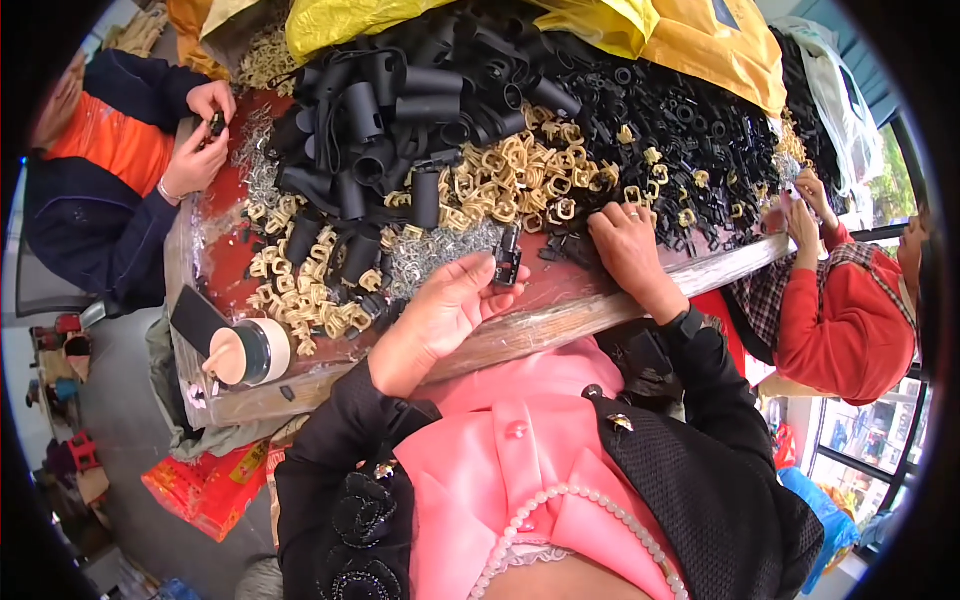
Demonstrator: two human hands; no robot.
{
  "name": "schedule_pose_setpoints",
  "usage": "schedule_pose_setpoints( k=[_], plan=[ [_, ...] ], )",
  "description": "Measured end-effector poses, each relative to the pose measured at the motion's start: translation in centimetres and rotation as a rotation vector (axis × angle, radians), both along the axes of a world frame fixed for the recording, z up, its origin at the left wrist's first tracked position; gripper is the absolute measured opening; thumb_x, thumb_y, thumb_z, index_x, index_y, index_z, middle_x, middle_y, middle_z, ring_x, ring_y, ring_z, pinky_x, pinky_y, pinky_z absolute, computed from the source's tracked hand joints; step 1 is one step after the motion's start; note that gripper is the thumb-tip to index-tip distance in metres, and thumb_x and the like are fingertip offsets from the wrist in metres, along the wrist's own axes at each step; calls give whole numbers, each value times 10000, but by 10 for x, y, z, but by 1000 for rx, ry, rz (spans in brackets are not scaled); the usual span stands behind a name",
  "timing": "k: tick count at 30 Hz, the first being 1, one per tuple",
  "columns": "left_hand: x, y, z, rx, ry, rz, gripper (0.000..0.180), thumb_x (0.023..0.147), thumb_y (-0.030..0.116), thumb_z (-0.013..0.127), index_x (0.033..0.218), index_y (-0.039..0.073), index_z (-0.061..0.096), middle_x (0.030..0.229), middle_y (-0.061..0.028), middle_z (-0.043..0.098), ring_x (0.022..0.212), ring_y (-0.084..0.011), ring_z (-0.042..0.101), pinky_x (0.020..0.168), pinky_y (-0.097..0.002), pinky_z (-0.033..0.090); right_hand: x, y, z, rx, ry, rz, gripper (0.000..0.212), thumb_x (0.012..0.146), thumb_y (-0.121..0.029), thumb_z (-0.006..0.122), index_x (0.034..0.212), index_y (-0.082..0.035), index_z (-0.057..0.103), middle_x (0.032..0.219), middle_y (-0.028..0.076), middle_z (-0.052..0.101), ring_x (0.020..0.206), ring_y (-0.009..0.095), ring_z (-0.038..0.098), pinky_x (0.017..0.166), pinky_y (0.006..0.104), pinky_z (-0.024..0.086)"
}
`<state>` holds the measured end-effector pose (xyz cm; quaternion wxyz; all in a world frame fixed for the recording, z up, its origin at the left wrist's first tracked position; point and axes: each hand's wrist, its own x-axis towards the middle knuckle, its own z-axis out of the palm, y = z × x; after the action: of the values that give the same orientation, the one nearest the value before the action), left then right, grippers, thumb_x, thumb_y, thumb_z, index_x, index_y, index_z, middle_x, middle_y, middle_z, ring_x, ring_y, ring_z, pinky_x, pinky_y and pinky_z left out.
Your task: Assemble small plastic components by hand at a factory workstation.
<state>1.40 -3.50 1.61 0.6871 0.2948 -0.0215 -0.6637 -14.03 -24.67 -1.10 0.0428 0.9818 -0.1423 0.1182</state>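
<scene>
My left hand [445, 306] is closed on a small black plastic part [508, 258], held upright between thumb and fingers above the table's near edge. To its right, my right hand [630, 245] rests palm down at the front of a heap of small black plastic parts [630, 125]. Its fingers are curled into the heap and their tips are hidden, so what they grip cannot be made out. Beige plastic rings [515, 170] lie just beyond both hands. A pile of silvery metal pieces [440, 258] sits next to my left hand.
Black tubes [365, 110] are heaped at the back left of the red-topped table [545, 285]. A lidded cup [248, 352] and a dark phone [203, 320] stand at the left corner. Co-workers handle parts on both sides. Yellow bags [370, 25] lie along the back.
</scene>
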Motion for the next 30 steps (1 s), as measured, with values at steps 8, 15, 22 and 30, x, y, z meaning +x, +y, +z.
schedule_pose_setpoints(
  k=[8,15,22,30],
  plan=[
    [-1,7,-2,5,-22,4,212,833,147,506,976,-9,514,938,-147,571,836,-218,572,758,-293,473,22,7,24,169,-273,78,137,692,-105,572,822,-89,531,811,59,493,789,235,478,672,327,357],
    [-2,5,-5,1,-54,-23,241,843,158,485,1015,-11,503,977,-151,559,856,-222,568,749,-281,481,44,8,14,151,-182,105,167,686,-116,583,841,-84,531,837,50,490,782,231,477,666,331,353],
    [0,9,-7,34,-33,44,188,821,150,526,942,7,531,920,-127,578,826,-221,573,749,-300,472,33,6,25,77,-317,104,150,680,-114,584,817,-82,533,821,40,488,766,224,469,660,335,349],
    [0,11,-8,28,-27,46,158,825,138,517,933,23,532,938,-150,573,829,-229,577,720,-278,490,14,32,13,208,-66,225,110,675,-102,581,777,-80,543,803,36,492,759,219,468,638,327,352]
  ],
)
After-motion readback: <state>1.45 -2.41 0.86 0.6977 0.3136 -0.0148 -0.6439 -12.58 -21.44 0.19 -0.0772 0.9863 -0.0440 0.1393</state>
